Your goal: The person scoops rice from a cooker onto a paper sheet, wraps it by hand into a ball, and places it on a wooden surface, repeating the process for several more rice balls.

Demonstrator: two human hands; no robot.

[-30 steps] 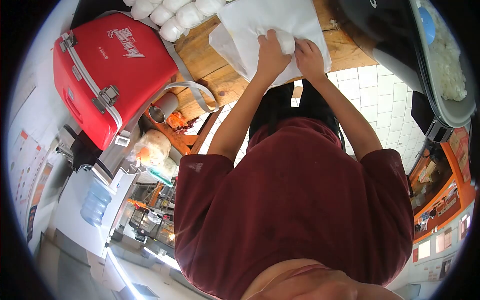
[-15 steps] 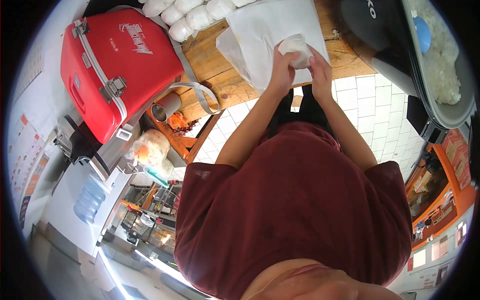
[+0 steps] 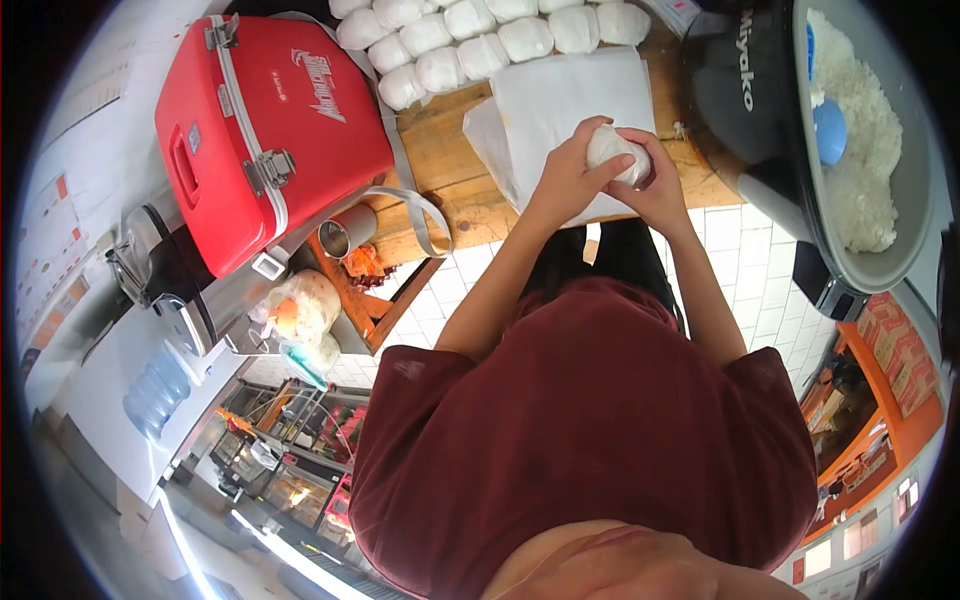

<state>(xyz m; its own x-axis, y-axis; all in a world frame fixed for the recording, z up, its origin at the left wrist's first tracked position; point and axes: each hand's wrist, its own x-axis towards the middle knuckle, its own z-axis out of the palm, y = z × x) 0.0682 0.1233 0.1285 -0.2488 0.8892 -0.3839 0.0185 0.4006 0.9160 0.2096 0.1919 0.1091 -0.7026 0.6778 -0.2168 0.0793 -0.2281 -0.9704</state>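
Both hands are closed around a small white paper-wrapped bundle (image 3: 612, 152), rounded in shape; its contents are hidden. My left hand (image 3: 572, 178) grips it from the left with the thumb across its near side. From the right, my right hand (image 3: 660, 190) curls its fingers about it. Directly beneath lie white sheets of wrapping paper (image 3: 560, 95) on the wooden table (image 3: 445, 125). Several similar white wrapped bundles (image 3: 480, 55) are lined up in rows beyond the sheets.
To the right stands a black rice cooker (image 3: 735, 110) holding white rice (image 3: 865, 170) and a blue scoop (image 3: 829, 132). A red cooler box (image 3: 290, 120) is at the left, near a metal cup (image 3: 347, 232) and a grey strap (image 3: 425, 215) at the table edge.
The bundle has turned in my hands and looks rounder and tighter, with my thumbs now over its near side. The view has shifted, showing more of the wrapped rows.
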